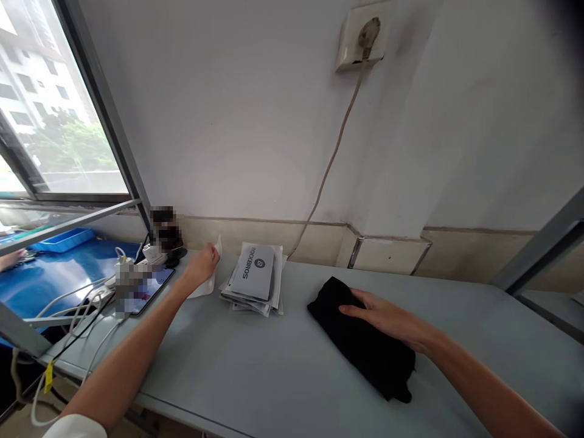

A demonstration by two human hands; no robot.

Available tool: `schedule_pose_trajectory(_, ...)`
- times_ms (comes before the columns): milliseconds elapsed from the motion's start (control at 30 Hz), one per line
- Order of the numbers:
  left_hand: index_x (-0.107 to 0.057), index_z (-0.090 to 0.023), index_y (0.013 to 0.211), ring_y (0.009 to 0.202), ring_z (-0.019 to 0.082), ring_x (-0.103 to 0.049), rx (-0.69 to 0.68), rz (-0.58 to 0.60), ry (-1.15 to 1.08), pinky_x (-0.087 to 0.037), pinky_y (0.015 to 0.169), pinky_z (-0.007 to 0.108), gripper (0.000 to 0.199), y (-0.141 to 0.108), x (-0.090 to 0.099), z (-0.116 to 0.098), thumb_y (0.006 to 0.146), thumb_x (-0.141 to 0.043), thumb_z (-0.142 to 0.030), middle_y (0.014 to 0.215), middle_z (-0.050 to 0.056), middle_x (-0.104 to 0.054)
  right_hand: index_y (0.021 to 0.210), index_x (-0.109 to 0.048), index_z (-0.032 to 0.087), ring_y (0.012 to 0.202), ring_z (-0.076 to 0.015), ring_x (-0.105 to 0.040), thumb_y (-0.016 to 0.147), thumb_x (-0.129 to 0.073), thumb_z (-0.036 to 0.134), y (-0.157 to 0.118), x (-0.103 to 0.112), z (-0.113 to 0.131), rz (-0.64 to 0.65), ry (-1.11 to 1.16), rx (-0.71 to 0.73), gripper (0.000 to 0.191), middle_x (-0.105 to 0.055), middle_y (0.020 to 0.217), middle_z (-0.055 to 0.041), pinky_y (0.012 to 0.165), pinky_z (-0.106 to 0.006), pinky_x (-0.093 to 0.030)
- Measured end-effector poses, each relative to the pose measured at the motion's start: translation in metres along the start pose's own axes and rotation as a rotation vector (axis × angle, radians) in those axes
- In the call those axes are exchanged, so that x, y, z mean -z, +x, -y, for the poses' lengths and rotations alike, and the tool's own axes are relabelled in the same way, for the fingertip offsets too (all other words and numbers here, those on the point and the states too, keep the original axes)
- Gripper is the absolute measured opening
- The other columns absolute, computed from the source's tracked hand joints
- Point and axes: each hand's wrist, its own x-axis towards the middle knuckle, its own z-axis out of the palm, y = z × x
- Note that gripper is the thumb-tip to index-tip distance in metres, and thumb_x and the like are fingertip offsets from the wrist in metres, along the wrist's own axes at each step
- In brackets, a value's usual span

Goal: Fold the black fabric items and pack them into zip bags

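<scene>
My left hand (203, 265) is at the back left of the grey table, fingers closed on a thin white sheet (206, 288). Part of that sheet sticks up past my fingers and part hangs down to the tabletop; whether it is paper or plastic I cannot tell. On the right, my right hand (385, 316) grips a folded black cloth (360, 347), thumb on top and the other fingers partly hidden at its far edge. Between my hands lies a stack of flat grey packages (252, 272) marked ROCKBROS, some in clear wrapping.
A phone (152, 291) lies left of my left arm, beside white chargers and tangled cables (93, 298). The grey tabletop (237, 371) meets a tiled wall. A cord (329, 164) runs down from a wall socket (364, 36). Metal frame posts (542, 249) stand at both sides.
</scene>
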Motion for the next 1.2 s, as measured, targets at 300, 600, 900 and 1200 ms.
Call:
schedule_pose_trajectory(300, -0.054, -0.024, 0.108, 0.043, 0.012, -0.043, -0.183, -0.208, -0.727, -0.03, 0.044, 0.021, 0.025, -0.06, 0.088, -0.102, 0.102, -0.046, -0.046, 0.053, -0.009, -0.044, 0.12, -0.063, 0.025, 0.104, -0.0341, -0.075, 0.094, -0.06, 0.058, 0.005, 0.001, 0.008, -0.189, 0.193, -0.048, 0.042, -0.079, 0.112, -0.0122, 0.084, -0.042, -0.062)
schedule_pose_trajectory(600, -0.052, -0.022, 0.112, 0.044, 0.014, -0.046, -0.305, 0.833, -0.919, -0.038, 0.046, 0.024, 0.019, -0.116, 0.005, -0.175, 0.101, -0.046, -0.037, 0.056, -0.007, -0.054, 0.112, -0.063, 0.025, 0.097, -0.0348, -0.078, 0.088, -0.07, 0.042, 0.01, 0.011, 0.006, -0.452, 0.584, 0.009, 0.031, -0.081, 0.104, -0.0126, 0.081, -0.046, -0.065)
schedule_pose_trajectory(900, -0.013, -0.006, 0.161, 0.078, 0.029, -0.068, -0.445, 0.406, -0.28, -0.047, 0.068, 0.037, 0.07, -0.09, -0.074, -0.195, 0.097, -0.04, -0.015, 0.085, 0.01, -0.07, 0.129, -0.059, 0.023, 0.092, -0.0332, -0.078, 0.091, -0.065, 0.036, 0.005, 0.004, 0.015, -0.397, 0.595, -0.051, 0.041, -0.08, 0.104, -0.0135, 0.075, -0.044, -0.065)
schedule_pose_trajectory(1200, -0.048, -0.006, 0.136, 0.112, 0.046, -0.063, -0.542, 0.457, 0.165, -0.047, 0.092, 0.057, 0.073, -0.051, -0.082, -0.221, 0.071, -0.08, -0.009, 0.112, 0.03, -0.069, 0.128, -0.062, 0.023, 0.081, -0.0297, -0.077, 0.094, -0.064, 0.032, 0.002, 0.002, 0.02, -0.422, 0.565, -0.087, 0.035, -0.081, 0.097, -0.0102, 0.066, -0.037, -0.061)
